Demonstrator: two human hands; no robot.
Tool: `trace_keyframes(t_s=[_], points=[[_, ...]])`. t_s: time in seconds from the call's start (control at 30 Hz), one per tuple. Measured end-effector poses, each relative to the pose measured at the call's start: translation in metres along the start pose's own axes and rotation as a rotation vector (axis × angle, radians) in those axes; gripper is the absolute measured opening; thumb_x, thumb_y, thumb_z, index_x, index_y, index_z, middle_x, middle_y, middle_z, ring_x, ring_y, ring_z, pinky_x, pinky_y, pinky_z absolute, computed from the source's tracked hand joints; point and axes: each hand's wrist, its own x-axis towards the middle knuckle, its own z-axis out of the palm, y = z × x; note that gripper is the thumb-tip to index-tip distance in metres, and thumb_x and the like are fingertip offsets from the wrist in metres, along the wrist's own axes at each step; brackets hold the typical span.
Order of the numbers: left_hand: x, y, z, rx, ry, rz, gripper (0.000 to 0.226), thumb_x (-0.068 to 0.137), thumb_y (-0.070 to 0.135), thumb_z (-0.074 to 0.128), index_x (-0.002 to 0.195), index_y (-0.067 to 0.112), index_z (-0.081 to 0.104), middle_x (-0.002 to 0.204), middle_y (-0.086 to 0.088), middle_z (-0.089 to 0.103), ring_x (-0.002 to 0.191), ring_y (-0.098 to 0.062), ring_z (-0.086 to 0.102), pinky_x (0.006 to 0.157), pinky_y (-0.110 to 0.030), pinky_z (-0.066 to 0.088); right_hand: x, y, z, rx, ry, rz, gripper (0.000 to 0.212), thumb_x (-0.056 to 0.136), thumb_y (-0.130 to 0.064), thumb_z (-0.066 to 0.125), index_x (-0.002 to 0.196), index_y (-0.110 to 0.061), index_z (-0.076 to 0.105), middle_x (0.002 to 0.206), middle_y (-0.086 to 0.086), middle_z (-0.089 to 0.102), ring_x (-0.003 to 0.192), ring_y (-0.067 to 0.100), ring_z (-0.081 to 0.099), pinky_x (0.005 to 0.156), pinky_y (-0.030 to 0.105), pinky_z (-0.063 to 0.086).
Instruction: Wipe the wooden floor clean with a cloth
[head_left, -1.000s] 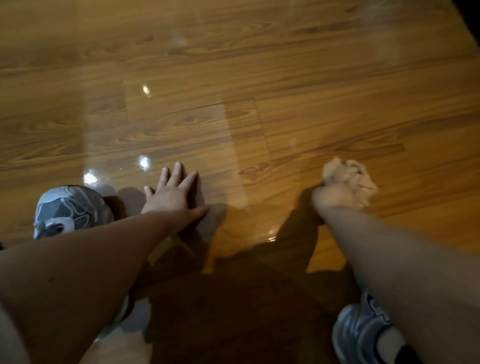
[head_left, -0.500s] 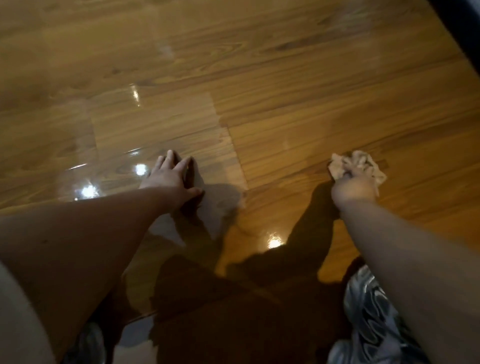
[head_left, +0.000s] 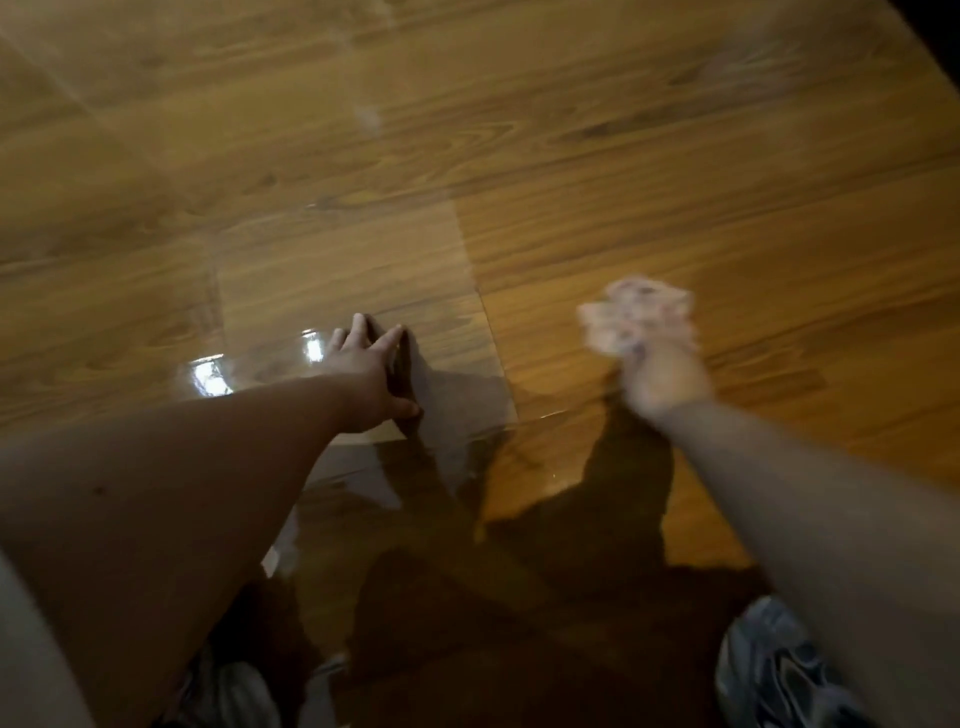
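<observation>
grey sneaker (head_left: 774, 670) nearest, low right | left hand (head_left: 366, 371) flat, fingers spread, pressing glossy wooden floor (head_left: 571, 171) | right hand (head_left: 660, 371), blurred, clutches crumpled pale cloth (head_left: 636, 319); cloth on floor beyond its knuckles, well right of left hand

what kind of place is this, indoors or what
Likely an indoor room, perhaps in a home, though only the floor shows. The glossy wood-plank floor mirrors bright light glints. The left hand rests flat on it, the right hand grips a crumpled cloth, and a sneaker shows nearby.
</observation>
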Motion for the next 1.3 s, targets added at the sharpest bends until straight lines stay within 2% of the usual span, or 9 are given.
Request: trace_keyframes(t_s=[0.17, 0.3, 0.43, 0.6, 0.73, 0.9, 1.0, 1.1, 1.3], points=[[0.013, 0.005, -0.013, -0.007, 0.021, -0.005, 0.109, 0.073, 0.054, 0.074, 0.152, 0.037, 0.001, 0.160, -0.005, -0.016, 0.147, -0.030, -0.008, 0.116, -0.052, 0.017, 0.012, 0.010, -0.025, 0.320, 0.082, 0.562, 0.050, 0.099, -0.010, 0.046, 0.148, -0.015, 0.034, 0.161, 0.016, 0.003, 0.147, 0.036, 0.006, 0.118, 0.042, 0.008], [0.030, 0.006, -0.029, 0.000, 0.031, -0.043, 0.110, 0.071, 0.057, 0.074, 0.152, 0.037, 0.002, 0.160, -0.006, -0.014, 0.147, -0.031, -0.006, 0.114, -0.056, 0.020, 0.000, -0.074, 0.021, 0.171, -0.099, -0.041, 0.056, 0.091, -0.013, 0.047, 0.145, -0.026, 0.040, 0.158, 0.012, 0.023, 0.144, 0.033, 0.021, 0.117, 0.045, 0.020], [0.047, 0.012, -0.040, 0.019, 0.060, -0.039, 0.112, 0.069, 0.059, 0.075, 0.151, 0.038, 0.001, 0.160, -0.004, -0.014, 0.146, -0.032, -0.007, 0.112, -0.059, 0.020, 0.010, -0.090, 0.030, 0.089, -0.189, -0.490, 0.065, 0.089, -0.007, 0.045, 0.146, -0.037, 0.037, 0.162, -0.006, 0.011, 0.149, 0.024, 0.002, 0.118, 0.043, 0.004], [0.067, 0.018, -0.053, -0.010, -0.046, -0.066, 0.124, 0.063, 0.051, 0.083, 0.149, 0.044, -0.007, 0.158, -0.007, -0.022, 0.143, -0.044, -0.009, 0.107, -0.064, 0.028, 0.077, -0.010, -0.005, 0.054, 0.136, 0.034, 0.057, 0.094, -0.012, 0.042, 0.150, -0.024, 0.033, 0.161, 0.008, 0.015, 0.147, 0.034, 0.009, 0.118, 0.044, 0.014], [0.071, 0.018, -0.056, -0.062, -0.064, -0.082, 0.129, 0.060, 0.043, 0.087, 0.148, 0.047, -0.006, 0.157, -0.004, -0.025, 0.143, -0.044, -0.012, 0.107, -0.063, 0.028, 0.116, -0.027, -0.024, 0.257, 0.136, 0.476, 0.052, 0.095, -0.019, 0.046, 0.146, -0.030, 0.038, 0.162, 0.006, 0.009, 0.146, 0.034, 0.010, 0.117, 0.045, 0.013], [0.077, 0.018, -0.059, -0.028, -0.081, -0.085, 0.137, 0.052, 0.046, 0.089, 0.145, 0.051, -0.010, 0.156, 0.000, -0.028, 0.142, -0.046, -0.011, 0.104, -0.063, 0.034, 0.104, -0.127, 0.023, 0.110, -0.055, -0.297, 0.061, 0.087, -0.019, 0.045, 0.146, -0.033, 0.037, 0.162, -0.004, 0.012, 0.148, 0.022, 0.004, 0.116, 0.033, -0.001], [0.079, 0.018, -0.060, -0.044, -0.096, -0.098, 0.142, 0.050, 0.043, 0.091, 0.145, 0.049, -0.014, 0.155, 0.001, -0.029, 0.142, -0.045, -0.013, 0.104, -0.065, 0.032, 0.109, -0.132, 0.016, 0.180, -0.122, -0.450, 0.058, 0.091, -0.007, 0.044, 0.140, -0.037, 0.046, 0.161, -0.009, 0.014, 0.149, 0.016, 0.003, 0.116, 0.030, -0.003], [0.081, 0.017, -0.059, -0.085, -0.105, -0.110, 0.149, 0.049, 0.039, 0.093, 0.146, 0.040, -0.020, 0.155, 0.003, -0.031, 0.142, -0.042, -0.017, 0.105, -0.065, 0.030, 0.135, -0.093, -0.007, 0.137, -0.011, -0.355, 0.053, 0.092, -0.006, 0.045, 0.140, -0.028, 0.047, 0.160, 0.002, 0.018, 0.148, 0.025, 0.009, 0.118, 0.034, 0.006], [0.083, 0.015, -0.058, -0.069, -0.112, -0.115, 0.149, 0.048, 0.042, 0.092, 0.149, 0.034, -0.017, 0.153, 0.004, -0.033, 0.142, -0.042, -0.018, 0.104, -0.066, 0.029, 0.165, -0.086, -0.027, 0.231, 0.146, 0.266, 0.066, 0.094, -0.011, 0.044, 0.153, -0.019, 0.017, 0.158, 0.008, 0.022, 0.144, 0.031, 0.020, 0.116, 0.042, 0.021]])
